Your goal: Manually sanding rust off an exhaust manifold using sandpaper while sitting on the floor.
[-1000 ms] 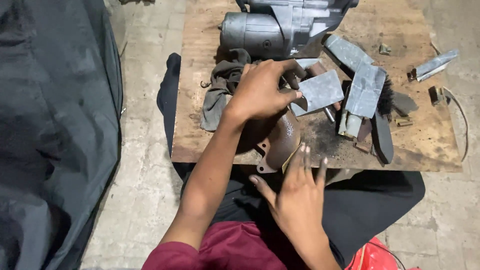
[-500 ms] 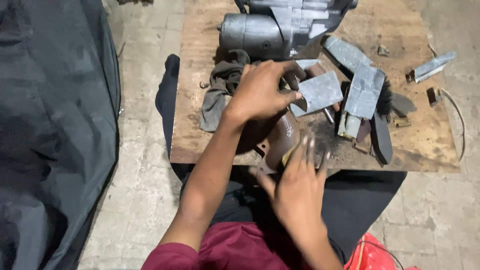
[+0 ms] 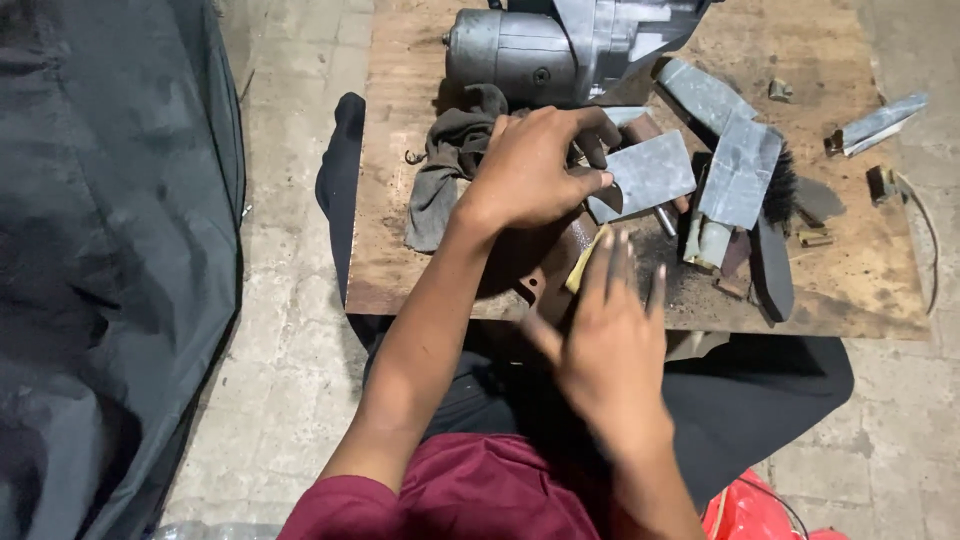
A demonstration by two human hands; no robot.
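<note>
Pinning a rusty metal part (image 3: 545,265) at the wooden board's (image 3: 400,270) near edge, I am clamping my left hand (image 3: 535,170) over it while my right hand's (image 3: 610,340) flat, extended fingers are pressing yellow sandpaper (image 3: 585,260) against its side.

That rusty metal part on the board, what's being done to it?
A person sits at a wooden board and steadies a rusty brown metal part with the left hand on top. The right hand presses a small yellowish sheet, perhaps sandpaper, flat against its side. A grey motor housing, a dark rag and grey metal plates lie around it.
</note>
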